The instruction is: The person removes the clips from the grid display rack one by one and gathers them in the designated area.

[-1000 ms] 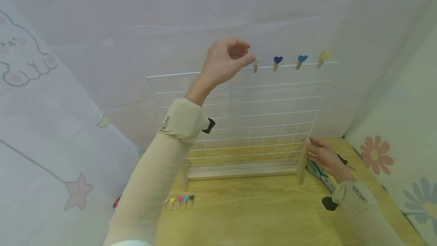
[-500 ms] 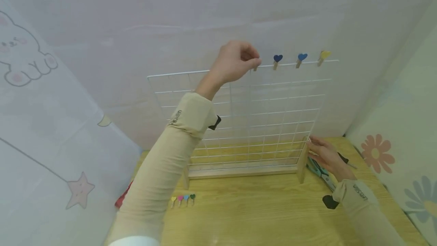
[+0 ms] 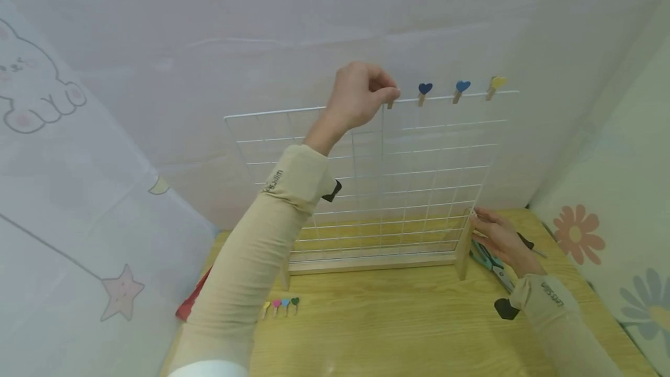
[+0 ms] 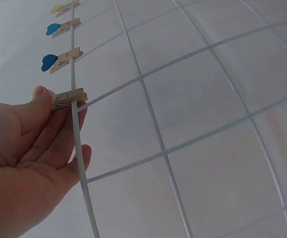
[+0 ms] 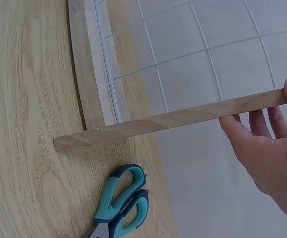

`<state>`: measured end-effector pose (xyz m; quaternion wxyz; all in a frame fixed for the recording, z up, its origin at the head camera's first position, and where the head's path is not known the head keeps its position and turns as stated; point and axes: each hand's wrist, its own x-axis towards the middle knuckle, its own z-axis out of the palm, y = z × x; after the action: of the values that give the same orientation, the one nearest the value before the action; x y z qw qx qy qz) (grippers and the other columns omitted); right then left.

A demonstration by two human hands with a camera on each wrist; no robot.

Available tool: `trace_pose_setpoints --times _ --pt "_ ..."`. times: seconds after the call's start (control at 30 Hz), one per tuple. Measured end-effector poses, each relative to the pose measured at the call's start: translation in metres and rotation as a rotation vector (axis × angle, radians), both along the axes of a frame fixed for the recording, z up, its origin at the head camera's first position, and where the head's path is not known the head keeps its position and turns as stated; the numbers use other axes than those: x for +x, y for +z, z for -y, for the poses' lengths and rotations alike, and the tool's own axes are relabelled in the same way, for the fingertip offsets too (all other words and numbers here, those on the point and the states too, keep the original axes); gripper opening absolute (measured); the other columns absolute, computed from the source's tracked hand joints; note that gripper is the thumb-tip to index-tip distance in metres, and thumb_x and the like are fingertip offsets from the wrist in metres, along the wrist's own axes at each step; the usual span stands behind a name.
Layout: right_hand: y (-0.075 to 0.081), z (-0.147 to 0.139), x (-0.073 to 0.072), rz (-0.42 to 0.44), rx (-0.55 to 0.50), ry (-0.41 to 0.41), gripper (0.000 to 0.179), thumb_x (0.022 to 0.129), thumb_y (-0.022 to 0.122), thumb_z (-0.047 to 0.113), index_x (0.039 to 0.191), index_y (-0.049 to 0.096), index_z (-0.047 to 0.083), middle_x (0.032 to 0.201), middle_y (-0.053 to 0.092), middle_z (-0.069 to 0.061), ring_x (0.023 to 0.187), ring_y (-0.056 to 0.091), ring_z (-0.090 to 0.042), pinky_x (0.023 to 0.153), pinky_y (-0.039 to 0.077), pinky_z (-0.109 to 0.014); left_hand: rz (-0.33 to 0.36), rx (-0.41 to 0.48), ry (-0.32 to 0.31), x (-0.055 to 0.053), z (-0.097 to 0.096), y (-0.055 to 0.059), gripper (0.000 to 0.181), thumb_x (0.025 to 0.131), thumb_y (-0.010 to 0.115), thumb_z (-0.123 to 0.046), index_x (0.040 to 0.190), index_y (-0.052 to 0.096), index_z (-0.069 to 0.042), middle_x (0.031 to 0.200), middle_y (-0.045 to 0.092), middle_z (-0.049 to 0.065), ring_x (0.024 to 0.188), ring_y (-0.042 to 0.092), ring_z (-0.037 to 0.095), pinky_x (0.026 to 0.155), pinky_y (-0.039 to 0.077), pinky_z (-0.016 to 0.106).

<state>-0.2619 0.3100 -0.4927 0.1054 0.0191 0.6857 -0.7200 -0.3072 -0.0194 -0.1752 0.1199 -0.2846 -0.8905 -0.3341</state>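
A white wire grid (image 4: 153, 116) stands upright in a wooden stand (image 5: 173, 119). On its top wire my left hand (image 3: 358, 95) pinches a small wooden clothespin (image 4: 69, 98) between thumb and fingers; its pale heart is mostly behind the thumb. The clothespin's jaws sit over the wire. To its right along that wire are clothespins with a dark blue heart (image 3: 425, 88), a blue heart (image 3: 463, 86) and a yellow heart (image 3: 498, 82). Low at the right, my right hand (image 3: 502, 240) grips the upper end of the stand's side post, thumb on one face and fingers on the other.
Several heart clothespins (image 3: 276, 303) lie in a row on the wooden table (image 3: 377, 324), front left. Teal-handled scissors (image 5: 128, 198) lie beside the stand's right post, partly under my right hand in the head view. Something red (image 3: 191, 301) shows behind the left sleeve. Printed cloth surrounds the table.
My left hand has moved slightly right and closed its fingers over the pale-heart clothespin, then stayed there. The right hand keeps its grip on the post.
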Motion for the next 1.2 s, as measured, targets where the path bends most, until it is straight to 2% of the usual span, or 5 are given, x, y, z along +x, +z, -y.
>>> trace_pose_setpoints --times 0.27,0.53,0.67,0.83,1.2 --pt "0.001 0.001 -0.002 0.005 0.012 0.009 0.080 0.100 0.050 0.032 0.152 -0.002 0.000 0.156 -0.007 -0.024 0.142 0.015 -0.036 0.106 0.037 -0.032 -0.024 0.001 0.042 0.000 -0.006 -0.001 0.016 0.095 0.063 -0.021 0.096 0.074 -0.009 0.085 0.072 0.000 0.074 0.061 0.008 0.073 0.045 0.018" --pt "-0.004 -0.002 -0.002 0.012 0.011 0.011 0.080 0.101 0.050 0.031 0.152 -0.003 0.000 0.156 -0.008 -0.024 0.142 0.008 -0.040 0.105 0.038 -0.031 -0.076 0.087 0.038 0.000 -0.004 -0.001 0.016 0.095 0.062 -0.020 0.097 0.072 -0.008 0.086 0.071 0.001 0.076 0.059 0.010 0.074 0.044 0.019" --pt "-0.004 -0.001 -0.003 0.010 -0.001 0.010 0.079 0.101 0.050 0.031 0.152 -0.002 -0.001 0.156 -0.006 -0.025 0.138 0.030 -0.028 0.108 0.034 -0.035 -0.057 0.172 0.007 0.002 0.001 0.003 0.014 0.096 0.061 -0.019 0.100 0.070 -0.009 0.090 0.070 0.000 0.085 0.062 0.007 0.081 0.044 0.015" --pt "-0.002 -0.003 -0.003 -0.006 -0.016 0.017 0.079 0.101 0.050 0.029 0.151 -0.002 -0.002 0.155 -0.006 -0.027 0.105 0.050 0.005 0.109 0.033 -0.037 -0.011 0.243 -0.056 0.009 0.009 0.003 0.013 0.095 0.061 -0.016 0.100 0.068 -0.007 0.088 0.070 0.001 0.079 0.063 0.007 0.075 0.048 0.018" --pt "-0.003 -0.002 -0.006 -0.015 -0.019 0.021 0.079 0.101 0.050 0.029 0.151 -0.002 -0.004 0.155 -0.004 -0.029 0.099 0.053 0.009 0.099 0.044 -0.026 0.177 0.419 -0.138 0.020 0.044 -0.029 0.016 0.093 0.062 -0.007 0.103 0.067 0.003 0.092 0.068 0.015 0.077 0.067 0.019 0.069 0.057 0.029"
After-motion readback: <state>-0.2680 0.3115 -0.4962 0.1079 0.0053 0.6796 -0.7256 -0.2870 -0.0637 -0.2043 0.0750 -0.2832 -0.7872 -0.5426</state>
